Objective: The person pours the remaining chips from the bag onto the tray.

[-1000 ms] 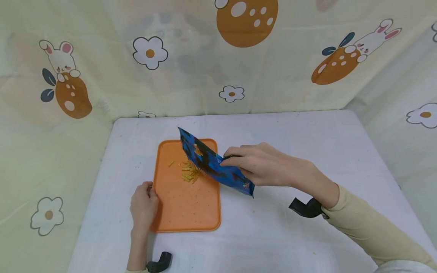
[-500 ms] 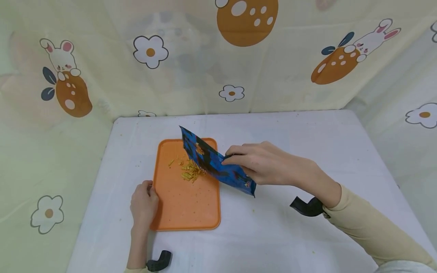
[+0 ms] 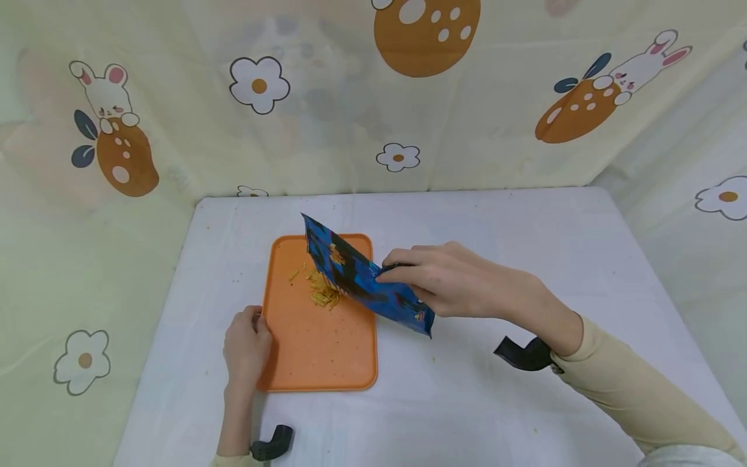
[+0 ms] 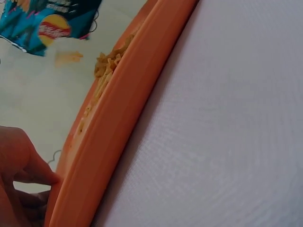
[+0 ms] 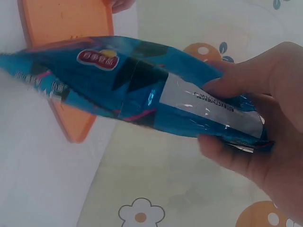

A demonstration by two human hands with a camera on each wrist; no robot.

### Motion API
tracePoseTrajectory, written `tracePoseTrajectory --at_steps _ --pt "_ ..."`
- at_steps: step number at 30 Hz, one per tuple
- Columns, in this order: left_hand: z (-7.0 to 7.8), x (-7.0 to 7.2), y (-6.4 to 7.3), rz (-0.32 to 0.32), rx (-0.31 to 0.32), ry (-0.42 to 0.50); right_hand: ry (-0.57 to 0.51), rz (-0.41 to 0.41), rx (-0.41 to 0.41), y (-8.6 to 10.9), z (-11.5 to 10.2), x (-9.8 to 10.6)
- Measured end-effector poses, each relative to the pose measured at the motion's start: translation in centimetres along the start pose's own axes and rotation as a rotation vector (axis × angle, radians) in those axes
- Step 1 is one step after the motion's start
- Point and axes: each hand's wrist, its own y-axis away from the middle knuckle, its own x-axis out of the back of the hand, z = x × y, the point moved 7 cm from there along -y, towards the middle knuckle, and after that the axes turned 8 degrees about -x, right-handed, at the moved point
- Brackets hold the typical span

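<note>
1. Head cam: tbh not much has changed over the last second. The blue snack bag [image 3: 363, 285] has only wiggled a hair sideways, and the pile of yellow sticks [image 3: 324, 297] under it looks about the same. The bag is tilted over the upper right part of the orange tray [image 3: 318, 347], with its near end poking past the tray's edge over the white table [image 3: 496, 227]. Long axis runs slantwise, far left to near right. Its lower side faces the pile, so I'd guess the opening points that way. The right hand [image 3: 440, 279] pinches the bag's upper side; the left hand [image 3: 248, 345] has curled fingers gripping the tray's left rim.

2. Left wrist cam: bag's in the top left corner, and some blurred sticks [image 4: 69, 57] hang just off its lower edge, clear of the tray. Looks like they're mid-fall, so my read is it's still emptying. Fingertips are on the tray rim, pretty much a pinch.

3. Right wrist cam: thumb and fingers clamp one end of the bag over the white strip [image 5: 213, 111]. From that grip the long axis heads left, rising slightly to a narrow tip. Can't make out the mouth here.
</note>
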Motion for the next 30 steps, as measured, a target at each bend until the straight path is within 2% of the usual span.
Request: tracePoseTrajectory --at_steps 14,30 --pt "-0.1 -0.3 -0.2 -0.044 0.052 0.006 -0.042 0.022 -0.025 0.3 0.5 0.4" --pt "-0.2 -0.3 -0.1 -0.016 0.013 0.0 -0.093 0.031 -0.048 0.9 1.1 -0.1"
